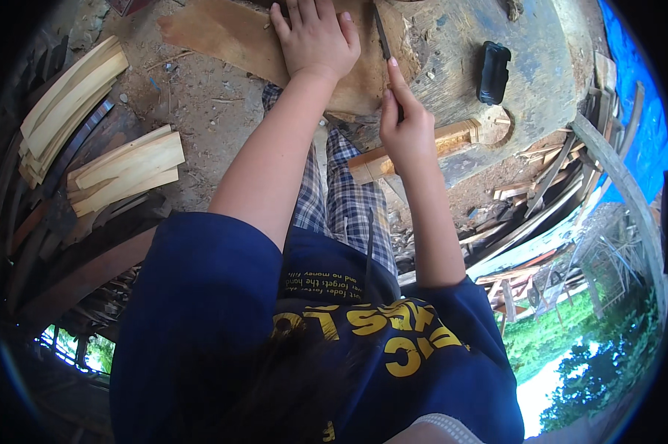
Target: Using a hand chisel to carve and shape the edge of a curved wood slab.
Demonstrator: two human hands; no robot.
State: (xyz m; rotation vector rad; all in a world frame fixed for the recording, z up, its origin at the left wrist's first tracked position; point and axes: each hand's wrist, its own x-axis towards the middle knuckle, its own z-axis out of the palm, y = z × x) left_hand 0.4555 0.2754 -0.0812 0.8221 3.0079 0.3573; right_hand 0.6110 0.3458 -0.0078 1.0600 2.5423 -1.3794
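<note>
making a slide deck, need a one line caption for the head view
Left hand spread on a brown sheet, right hand holding a slim dark tool.

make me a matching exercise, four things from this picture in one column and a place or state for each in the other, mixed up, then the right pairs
Column one
1. left hand
2. right hand
3. black case
4. pale wooden slats

Column two
a. on the worn grey-yellow surface, to the right of both hands
b. spread palm down on the flat brown piece
c. stacked at the picture's left side
d. gripping the thin dark tool, index finger pointing along it

Right pairs: 1-b, 2-d, 3-a, 4-c
</note>
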